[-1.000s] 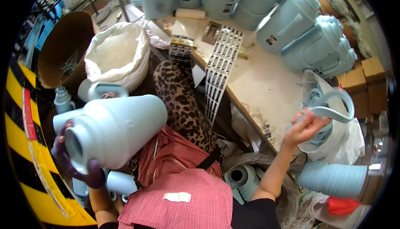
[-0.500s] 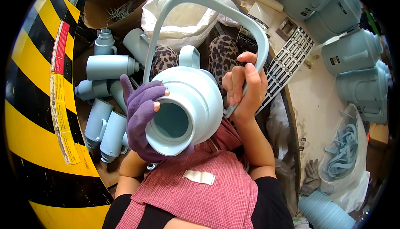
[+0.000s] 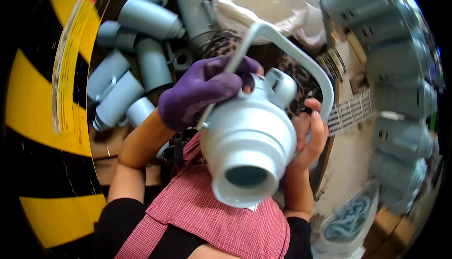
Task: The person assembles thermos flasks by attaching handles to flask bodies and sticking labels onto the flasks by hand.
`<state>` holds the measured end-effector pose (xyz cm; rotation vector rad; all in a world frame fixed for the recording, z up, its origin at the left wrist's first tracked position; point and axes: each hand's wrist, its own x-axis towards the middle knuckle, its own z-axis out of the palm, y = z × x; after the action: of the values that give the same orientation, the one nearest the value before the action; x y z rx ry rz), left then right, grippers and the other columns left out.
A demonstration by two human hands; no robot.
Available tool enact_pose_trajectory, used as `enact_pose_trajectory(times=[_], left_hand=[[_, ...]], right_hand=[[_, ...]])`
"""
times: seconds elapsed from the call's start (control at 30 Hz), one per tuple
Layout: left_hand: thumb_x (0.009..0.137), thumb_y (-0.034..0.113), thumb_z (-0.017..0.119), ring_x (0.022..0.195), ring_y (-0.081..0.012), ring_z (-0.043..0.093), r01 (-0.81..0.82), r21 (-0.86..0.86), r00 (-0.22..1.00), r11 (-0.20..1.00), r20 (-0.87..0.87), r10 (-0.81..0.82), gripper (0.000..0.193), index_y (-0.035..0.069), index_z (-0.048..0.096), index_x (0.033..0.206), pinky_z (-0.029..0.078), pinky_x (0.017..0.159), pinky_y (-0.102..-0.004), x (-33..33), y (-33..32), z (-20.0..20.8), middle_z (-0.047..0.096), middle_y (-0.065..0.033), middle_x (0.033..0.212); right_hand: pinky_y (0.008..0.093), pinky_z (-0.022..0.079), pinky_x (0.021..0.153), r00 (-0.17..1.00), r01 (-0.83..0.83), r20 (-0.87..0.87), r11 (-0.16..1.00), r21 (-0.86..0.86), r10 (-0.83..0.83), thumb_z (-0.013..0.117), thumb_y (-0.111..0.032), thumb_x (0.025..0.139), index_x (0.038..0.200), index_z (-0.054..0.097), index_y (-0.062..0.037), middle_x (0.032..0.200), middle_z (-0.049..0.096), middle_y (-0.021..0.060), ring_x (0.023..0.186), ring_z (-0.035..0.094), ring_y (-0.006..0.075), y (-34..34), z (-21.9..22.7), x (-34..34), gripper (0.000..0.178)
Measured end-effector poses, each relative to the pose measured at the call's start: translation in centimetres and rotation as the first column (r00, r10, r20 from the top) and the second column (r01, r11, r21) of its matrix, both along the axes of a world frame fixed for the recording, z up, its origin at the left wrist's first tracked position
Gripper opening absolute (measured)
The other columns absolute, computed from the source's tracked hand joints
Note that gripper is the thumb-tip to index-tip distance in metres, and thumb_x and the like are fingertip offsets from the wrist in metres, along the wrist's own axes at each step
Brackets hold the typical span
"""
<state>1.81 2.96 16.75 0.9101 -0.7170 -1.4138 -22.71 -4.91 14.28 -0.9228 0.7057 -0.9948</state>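
Observation:
A light blue flask shell (image 3: 252, 129) hangs tilted in front of my apron, its round open mouth facing me. A loop handle (image 3: 302, 54) of the same blue arches over it, its left end against the shell's left side. My left hand (image 3: 200, 91), in a purple glove with bare fingertips, is closed on the shell's far edge by the handle's left arm. My bare right hand (image 3: 310, 141) is at the shell's right side, fingers curled about the handle's lower right end; where that end meets the shell is hidden.
Several blue flask shells (image 3: 115, 98) lie heaped at left beside a yellow-black striped panel (image 3: 42, 131). A white bag (image 3: 263, 4) stands ahead. On the right bench (image 3: 346, 160) are a row of blue shells (image 3: 400, 94) and a bag of blue handles (image 3: 348, 219).
The shell has tipped further toward me and moved right and down. My left hand has shifted from its mouth to its far edge. The handle's left end now lies at the shell's side.

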Motion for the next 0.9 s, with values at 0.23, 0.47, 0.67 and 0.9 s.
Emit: enact_pose_trajectory(times=[0.23,0.47,0.67,0.9], left_hand=[[0.085,0.003,0.057,0.08,-0.0055,0.05,0.049,-0.094,0.982,0.994,-0.177,-0.065,0.021,0.003,0.06,0.106,0.041,0.076,-0.0218,-1.3,0.1,-4.0,0.056,-0.0002,0.093],[0.092,0.006,0.057,0.094,-0.0066,0.057,-0.074,0.026,0.992,0.997,-0.099,0.076,0.028,0.001,0.061,0.119,0.047,0.09,-0.0238,-2.4,0.8,-3.8,0.062,-0.0019,0.105],[0.099,0.048,0.049,0.129,-0.0327,0.051,-0.048,-0.627,0.854,0.778,0.378,0.357,0.054,0.003,0.056,0.128,0.026,0.118,-0.0491,-1.3,-1.3,-4.3,0.061,-0.0117,0.122],[0.097,0.018,0.069,0.14,-0.0383,0.051,0.292,-0.726,0.956,0.623,0.24,-0.169,0.043,0.004,0.05,0.132,0.044,0.114,-0.0522,1.4,-3.9,-4.0,0.05,-0.0249,0.151]], right_hand=[[0.0296,0.041,0.074,0.993,0.03,-0.112,0.999,-0.031,-0.033,0.05,-0.031,0.096,0.13,0.06,-0.0013,0.074,0.045,-0.0006,0.072,0.046,0.0119,0.6,-1.4,-0.8,0.047],[0.0299,0.041,0.072,0.96,0.161,-0.244,0.984,0.071,-0.139,0.048,-0.032,0.097,0.117,0.06,-0.0021,0.068,0.042,-0.0015,0.068,0.044,0.011,1.3,-2.1,-0.9,0.038],[0.0353,0.04,0.08,0.968,0.124,-0.157,0.916,-0.381,-0.197,0.042,-0.052,0.104,0.097,0.051,-0.0149,0.065,0.042,-0.0026,0.074,0.044,0.0156,1.9,-1.4,0.0,0.039],[0.0472,0.04,0.111,0.943,0.139,0.332,0.94,-0.311,-0.029,0.065,-0.065,0.09,0.135,0.062,-0.0075,0.134,0.06,0.0147,0.125,0.054,0.0274,-5.9,-2.2,4.0,0.074]])
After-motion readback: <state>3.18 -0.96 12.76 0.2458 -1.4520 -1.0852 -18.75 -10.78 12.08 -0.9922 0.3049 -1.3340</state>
